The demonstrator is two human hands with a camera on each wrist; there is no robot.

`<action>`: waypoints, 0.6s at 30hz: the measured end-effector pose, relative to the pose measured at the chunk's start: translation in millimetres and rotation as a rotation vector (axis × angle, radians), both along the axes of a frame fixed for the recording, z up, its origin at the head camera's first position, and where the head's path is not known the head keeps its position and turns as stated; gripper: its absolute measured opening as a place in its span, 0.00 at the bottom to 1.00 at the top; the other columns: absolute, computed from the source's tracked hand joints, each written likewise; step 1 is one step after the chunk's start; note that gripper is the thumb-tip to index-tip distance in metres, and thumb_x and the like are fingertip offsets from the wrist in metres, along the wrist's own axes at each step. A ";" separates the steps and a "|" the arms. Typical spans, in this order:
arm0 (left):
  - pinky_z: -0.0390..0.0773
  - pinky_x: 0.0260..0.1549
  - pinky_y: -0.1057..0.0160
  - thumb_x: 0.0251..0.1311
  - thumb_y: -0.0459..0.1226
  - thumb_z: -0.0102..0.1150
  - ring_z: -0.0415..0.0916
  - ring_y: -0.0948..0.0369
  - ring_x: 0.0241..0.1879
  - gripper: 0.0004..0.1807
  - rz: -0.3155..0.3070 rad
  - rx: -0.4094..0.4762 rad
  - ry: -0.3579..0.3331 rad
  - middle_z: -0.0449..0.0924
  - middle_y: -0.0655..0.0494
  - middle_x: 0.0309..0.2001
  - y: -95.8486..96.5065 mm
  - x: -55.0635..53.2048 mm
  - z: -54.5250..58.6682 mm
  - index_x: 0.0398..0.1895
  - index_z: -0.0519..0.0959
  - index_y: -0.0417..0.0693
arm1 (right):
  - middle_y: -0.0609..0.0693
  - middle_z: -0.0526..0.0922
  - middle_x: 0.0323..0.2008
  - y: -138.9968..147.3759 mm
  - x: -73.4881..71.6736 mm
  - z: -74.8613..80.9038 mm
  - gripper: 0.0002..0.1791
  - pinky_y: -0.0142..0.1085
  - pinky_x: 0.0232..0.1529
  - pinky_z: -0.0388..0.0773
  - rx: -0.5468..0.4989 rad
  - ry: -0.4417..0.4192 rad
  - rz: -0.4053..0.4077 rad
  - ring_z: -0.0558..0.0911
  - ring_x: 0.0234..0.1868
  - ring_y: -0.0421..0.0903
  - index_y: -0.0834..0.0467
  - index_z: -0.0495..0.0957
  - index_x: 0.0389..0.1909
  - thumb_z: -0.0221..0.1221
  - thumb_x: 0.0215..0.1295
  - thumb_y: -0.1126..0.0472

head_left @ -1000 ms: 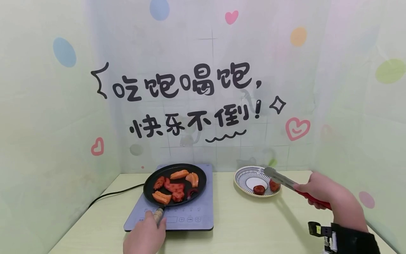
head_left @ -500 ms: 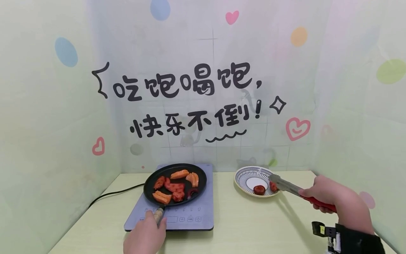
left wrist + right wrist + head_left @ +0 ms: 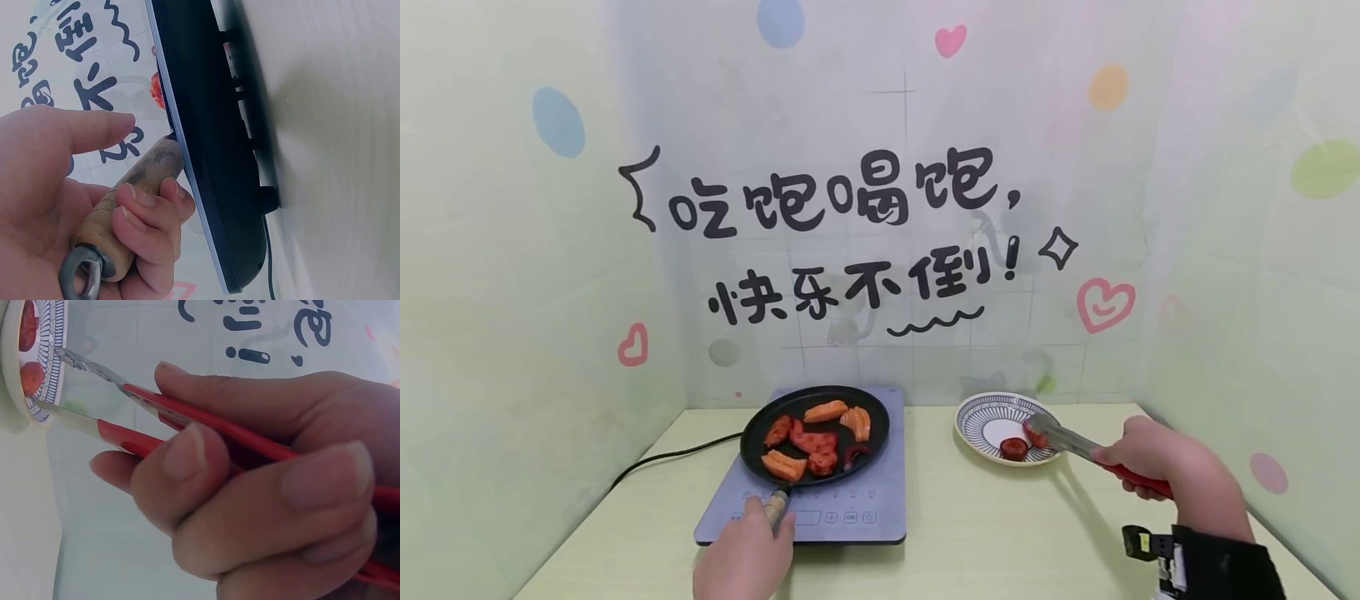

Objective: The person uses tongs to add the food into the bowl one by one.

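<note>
My left hand grips the wooden handle of a black frying pan; its fingers curl round the wood below a metal hanging ring. In the pan lie orange strips and red pieces of meat. My right hand holds tongs by their red grips, with the metal tips spread over the right side of a patterned plate. Two round reddish slices sit there: one slice is apart from the tongs, the other slice is at the tips, partly hidden.
The pan stands on a flat induction cooker, its black cable running left. Plate and cooker share a pale table, walled by printed sheets at the back and sides.
The tongs shift slightly right, then back left over the plate. The slice at their tips now lies a little further left. My left hand and the pan stay put.
</note>
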State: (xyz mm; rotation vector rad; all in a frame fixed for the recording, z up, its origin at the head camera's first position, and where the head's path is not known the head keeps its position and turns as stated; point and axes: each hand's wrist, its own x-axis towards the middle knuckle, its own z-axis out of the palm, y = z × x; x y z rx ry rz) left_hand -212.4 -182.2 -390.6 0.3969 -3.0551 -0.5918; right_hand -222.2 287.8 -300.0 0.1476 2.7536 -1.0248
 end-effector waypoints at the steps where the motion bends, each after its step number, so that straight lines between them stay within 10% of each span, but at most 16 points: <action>1: 0.85 0.42 0.37 0.75 0.52 0.59 0.85 0.35 0.48 0.43 0.000 0.000 -0.001 0.83 0.25 0.52 0.2 0.0 0.2 0.72 0.63 0.19 | 0.48 0.74 0.19 -0.4 -0.8 -0.6 0.22 0.31 0.25 0.70 0.003 0.004 0.002 0.70 0.19 0.41 0.58 0.74 0.21 0.58 0.79 0.55; 18: 0.85 0.41 0.38 0.74 0.52 0.60 0.85 0.35 0.48 0.42 0.003 0.002 0.007 0.84 0.26 0.51 1.0 0.2 -0.1 0.71 0.65 0.21 | 0.50 0.78 0.17 -3.0 -14.4 -8.2 0.16 0.33 0.24 0.75 0.056 0.056 -0.054 0.75 0.17 0.42 0.65 0.79 0.28 0.66 0.71 0.57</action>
